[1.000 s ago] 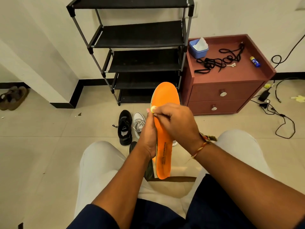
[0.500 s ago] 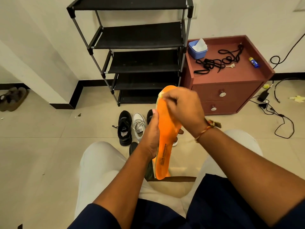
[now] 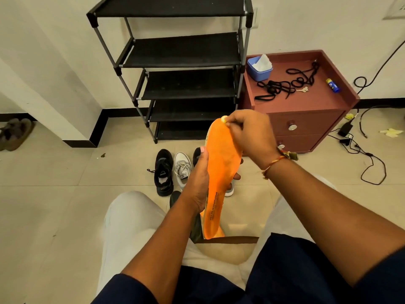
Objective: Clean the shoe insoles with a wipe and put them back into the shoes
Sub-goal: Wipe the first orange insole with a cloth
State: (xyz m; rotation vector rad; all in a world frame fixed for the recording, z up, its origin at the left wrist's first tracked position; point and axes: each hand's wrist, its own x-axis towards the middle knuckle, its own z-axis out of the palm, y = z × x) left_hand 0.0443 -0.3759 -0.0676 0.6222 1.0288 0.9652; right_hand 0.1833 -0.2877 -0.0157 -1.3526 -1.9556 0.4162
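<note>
An orange insole (image 3: 219,172) stands upright over my lap. My left hand (image 3: 198,183) grips it at mid-length from the left side. My right hand (image 3: 247,134) is closed at the toe end, pinching a small pale wad, apparently a wipe (image 3: 224,119), against the insole. On the floor beyond stand a black shoe (image 3: 163,172) and a white shoe (image 3: 182,166); more shoes sit partly hidden behind my hands. A dark insole (image 3: 195,229) shows beneath the orange one.
A black shoe rack (image 3: 184,60) stands against the wall. To its right a red cabinet (image 3: 306,119) carries a blue wipe box (image 3: 259,69), black laces (image 3: 285,84) and a small bottle (image 3: 332,85). Cables (image 3: 370,165) trail on the right floor. Sandals (image 3: 15,133) lie far left.
My right hand has slid with the wipe from the insole's middle up to its toe end, which now bends slightly. The left hand keeps its hold.
</note>
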